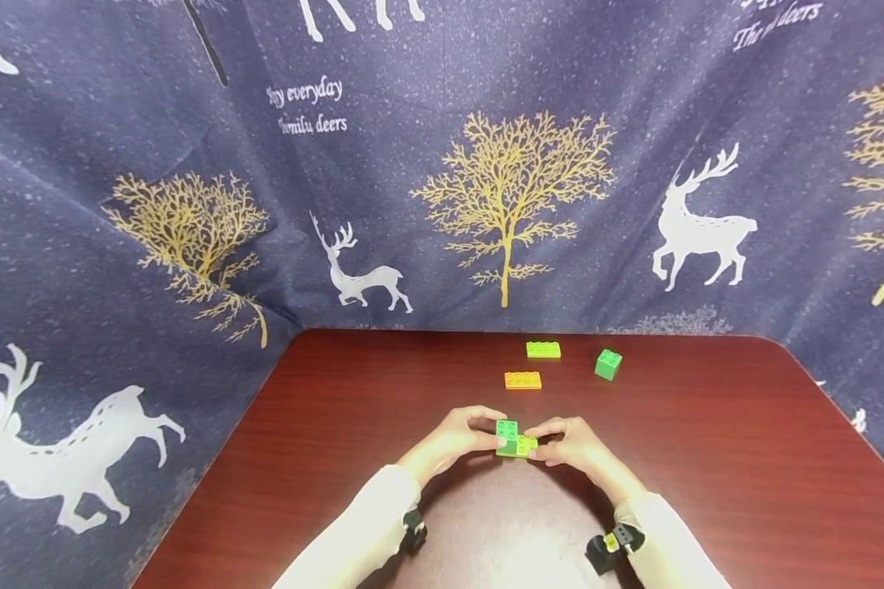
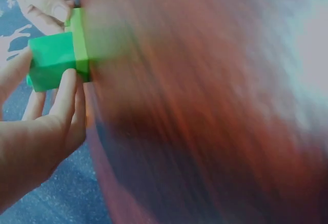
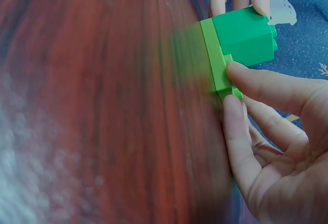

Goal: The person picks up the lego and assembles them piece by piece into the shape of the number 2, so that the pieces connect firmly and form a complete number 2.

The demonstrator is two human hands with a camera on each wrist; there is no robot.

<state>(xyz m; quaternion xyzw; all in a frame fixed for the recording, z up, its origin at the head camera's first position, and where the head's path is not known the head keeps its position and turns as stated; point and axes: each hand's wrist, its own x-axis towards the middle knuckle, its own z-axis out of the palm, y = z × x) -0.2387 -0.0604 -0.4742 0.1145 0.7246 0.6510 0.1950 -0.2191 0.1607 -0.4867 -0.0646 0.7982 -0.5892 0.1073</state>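
Note:
A green toy brick (image 1: pixel 507 433) sits upright on one end of a flat lime-green brick (image 1: pixel 525 447) near the middle of the table. My left hand (image 1: pixel 459 432) grips the green brick from its left side, thumb and fingers on opposite faces. From the right, my right hand (image 1: pixel 576 444) pinches the free end of the lime-green brick, where a few studs show. In the right wrist view the green brick (image 3: pixel 245 35) stands against the lime-green brick (image 3: pixel 215 62) with no visible gap. The lime-green brick's underside is close over the table.
Farther back on the dark red table (image 1: pixel 368 368) lie a flat yellow-orange brick (image 1: pixel 523 380), another flat lime-green brick (image 1: pixel 543 350) and, to the right, a second green brick (image 1: pixel 607 365). A blue patterned cloth (image 1: pixel 442 221) hangs behind the table's far edge.

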